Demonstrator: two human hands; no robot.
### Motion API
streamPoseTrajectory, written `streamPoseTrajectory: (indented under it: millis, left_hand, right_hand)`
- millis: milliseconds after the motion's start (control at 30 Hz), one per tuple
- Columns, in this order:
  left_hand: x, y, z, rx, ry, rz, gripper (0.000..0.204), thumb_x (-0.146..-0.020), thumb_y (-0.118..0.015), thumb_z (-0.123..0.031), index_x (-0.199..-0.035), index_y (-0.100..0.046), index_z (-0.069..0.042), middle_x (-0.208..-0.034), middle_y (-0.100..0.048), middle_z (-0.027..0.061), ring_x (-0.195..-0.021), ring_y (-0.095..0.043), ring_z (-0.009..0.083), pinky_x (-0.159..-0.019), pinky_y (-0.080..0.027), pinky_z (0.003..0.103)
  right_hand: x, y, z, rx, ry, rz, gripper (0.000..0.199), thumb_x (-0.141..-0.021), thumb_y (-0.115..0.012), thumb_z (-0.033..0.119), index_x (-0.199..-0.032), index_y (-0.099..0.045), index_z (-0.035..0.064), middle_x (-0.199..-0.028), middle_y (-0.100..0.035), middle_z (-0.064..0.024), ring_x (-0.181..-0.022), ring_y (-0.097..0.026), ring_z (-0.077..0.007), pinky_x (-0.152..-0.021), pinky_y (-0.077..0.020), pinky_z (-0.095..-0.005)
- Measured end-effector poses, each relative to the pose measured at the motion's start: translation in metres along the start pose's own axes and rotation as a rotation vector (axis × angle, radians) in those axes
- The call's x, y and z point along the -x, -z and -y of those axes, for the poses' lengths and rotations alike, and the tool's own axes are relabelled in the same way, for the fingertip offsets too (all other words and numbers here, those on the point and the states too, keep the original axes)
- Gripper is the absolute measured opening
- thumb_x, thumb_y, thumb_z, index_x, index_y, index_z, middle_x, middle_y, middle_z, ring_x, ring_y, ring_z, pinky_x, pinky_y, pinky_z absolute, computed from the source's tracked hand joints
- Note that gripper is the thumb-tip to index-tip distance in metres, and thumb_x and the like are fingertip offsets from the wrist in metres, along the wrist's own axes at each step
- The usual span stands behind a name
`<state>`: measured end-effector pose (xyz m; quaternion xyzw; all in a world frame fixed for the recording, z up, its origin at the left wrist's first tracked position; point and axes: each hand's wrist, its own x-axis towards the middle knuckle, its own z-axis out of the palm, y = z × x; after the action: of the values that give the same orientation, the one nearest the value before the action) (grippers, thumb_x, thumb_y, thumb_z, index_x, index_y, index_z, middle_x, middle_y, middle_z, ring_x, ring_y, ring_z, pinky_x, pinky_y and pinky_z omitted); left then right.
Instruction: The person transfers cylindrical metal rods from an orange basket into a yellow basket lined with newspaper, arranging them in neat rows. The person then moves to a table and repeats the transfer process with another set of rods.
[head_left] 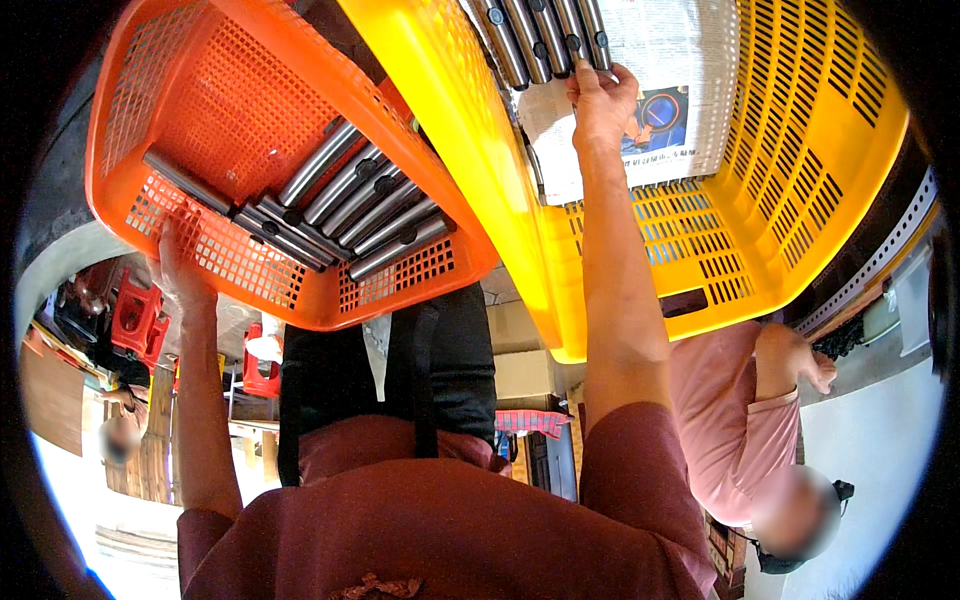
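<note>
My right hand [604, 105] reaches into the yellow basket [800, 130], with fingers bent and closed at the near end of a dark metal rod [572, 42]. That rod is in a row of several, side by side on newspaper [665, 165]; each shows a round hole or spot near its end. To the left, my left hand [185, 270] is at the near wall of the orange basket [250, 60], its fingers against the grid and partly hidden. Inside that basket, several shiny metal rods [370, 195] lie slanted, some over others.
The two plastic baskets stand side by side, their walls nearly touching. At the lower right another person [735, 420] in a pink shirt is close by. Red plastic stools [138, 318] stand at the left, and a perforated metal strip [870, 265] runs along the right.
</note>
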<state>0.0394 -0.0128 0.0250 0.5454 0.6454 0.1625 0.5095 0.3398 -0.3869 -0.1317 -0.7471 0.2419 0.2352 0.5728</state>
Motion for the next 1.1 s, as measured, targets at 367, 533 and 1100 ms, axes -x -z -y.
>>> streamPoseTrajectory:
  millis: [367,533,1100]
  left_hand:
    - [-0.015,0.021,0.036,0.129,-0.005,0.038,0.028,-0.089,-0.058,-0.010,-0.116,-0.056,-0.001,-0.104,-0.064,0.0068,-0.093,-0.062,0.0168,-0.084,-0.050,0.032]
    - [0.001,0.003,0.018,0.206,-0.053,0.063,0.027,-0.089,-0.057,-0.005,-0.116,-0.057,-0.002,-0.106,-0.062,0.0038,-0.094,-0.058,0.0134,-0.085,-0.046,0.028]
    - [0.008,-0.006,0.004,0.256,-0.152,0.083,0.024,-0.090,-0.060,-0.011,-0.111,-0.053,-0.002,-0.101,-0.065,0.0063,-0.092,-0.059,0.0150,-0.083,-0.047,0.032]
  right_hand:
    - [0.065,0.022,0.069,-0.003,0.084,-0.174,0.036,-0.086,-0.061,0.010,-0.117,-0.049,-0.0020,-0.082,-0.061,-0.0100,-0.060,-0.056,-0.0146,-0.050,-0.0441,-0.0253]
    - [0.174,-0.013,0.207,-0.156,0.598,-0.018,0.022,-0.093,-0.050,0.004,-0.115,-0.049,-0.0004,-0.077,-0.058,-0.0075,-0.061,-0.050,-0.0120,-0.055,-0.0433,-0.0236]
    - [0.177,-0.178,0.125,1.649,1.522,0.836,0.055,-0.083,-0.052,0.014,-0.136,-0.040,0.0060,-0.119,-0.052,-0.0173,-0.106,-0.056,-0.0314,-0.092,-0.0461,-0.0423]
